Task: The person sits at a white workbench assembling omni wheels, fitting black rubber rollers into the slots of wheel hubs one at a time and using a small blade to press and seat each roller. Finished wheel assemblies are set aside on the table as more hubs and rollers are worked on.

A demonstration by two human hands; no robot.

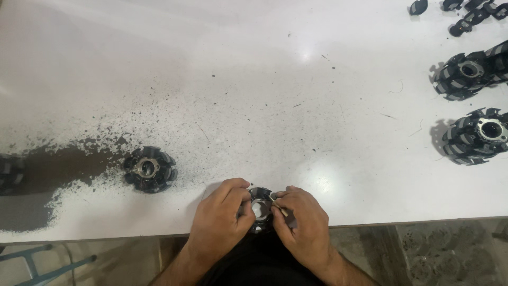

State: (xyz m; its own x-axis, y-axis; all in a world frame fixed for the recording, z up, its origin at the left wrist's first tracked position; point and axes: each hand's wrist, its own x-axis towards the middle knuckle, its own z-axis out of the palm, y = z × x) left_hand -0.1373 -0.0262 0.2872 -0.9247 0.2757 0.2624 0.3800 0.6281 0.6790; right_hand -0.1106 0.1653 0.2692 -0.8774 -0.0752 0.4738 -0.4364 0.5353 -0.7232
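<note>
Head camera view, looking down on a white glossy worktable (275, 79). Both hands work at the near edge of the table, at bottom centre. Left hand (219, 214): fingers curled closed around the left side of a black round toothed metal part with a pale central bore (260, 205), thumb pressed on its top face. Right hand (302, 222): fingers bunched narrow, pinching a thin light-coloured stick-like tool (279, 206) whose tip rests at the rim of the bore. The held part sits between the two hands, just over the table edge.

Left of the hands, near them, a second black round toothed part with a metal hub (150, 169) lies flat on the table. A dark powder patch (58, 175) spreads from it to the left edge, with loose specks scattered toward centre. At the right edge, well apart from the hands, two larger black-and-grey toothed assemblies (471, 74) (476, 136) lie flat. Small black loose pieces (465, 13) lie in the top right corner
</note>
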